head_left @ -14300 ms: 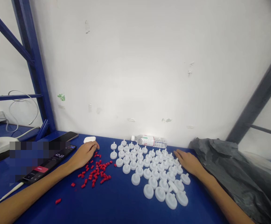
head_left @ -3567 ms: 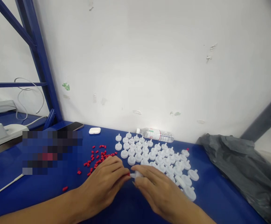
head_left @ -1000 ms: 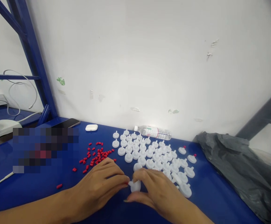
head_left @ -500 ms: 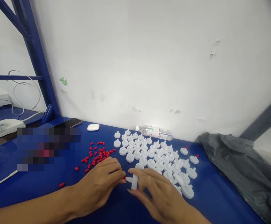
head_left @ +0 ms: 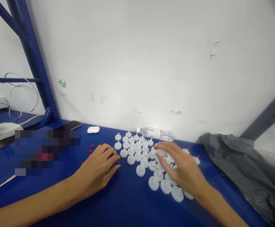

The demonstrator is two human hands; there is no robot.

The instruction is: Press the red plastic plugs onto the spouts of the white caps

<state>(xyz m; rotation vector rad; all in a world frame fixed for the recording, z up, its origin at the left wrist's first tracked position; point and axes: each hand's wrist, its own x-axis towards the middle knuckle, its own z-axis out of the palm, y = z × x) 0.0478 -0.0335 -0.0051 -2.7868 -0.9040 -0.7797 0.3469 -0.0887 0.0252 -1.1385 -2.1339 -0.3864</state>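
My left hand [head_left: 98,168] lies over the pile of small red caps [head_left: 109,156], its thumb and fingers apart; most of the pile is hidden under it. Between the thumb and fingers of my right hand [head_left: 183,165], slightly blurred, is a white spouted lid [head_left: 161,152] with a red cap on its tip. That hand hovers above many white spouted lids [head_left: 140,170], which stand spout up in a loose cluster. Two more lids with red tips, one a red-tipped lid [head_left: 196,160], stand at the cluster's right, partly behind my right hand.
A clear plastic bottle [head_left: 156,133] lies along the wall behind the lids. At the right is a dark grey plastic bag [head_left: 234,167]. A white earbud case [head_left: 93,129] and a phone [head_left: 75,125] rest at the back left of the blue table [head_left: 125,205].
My hands have parted. My right hand has carried the spouted lid, now red-tipped, up and right over the cluster. My left hand has moved left onto the red caps and opened.
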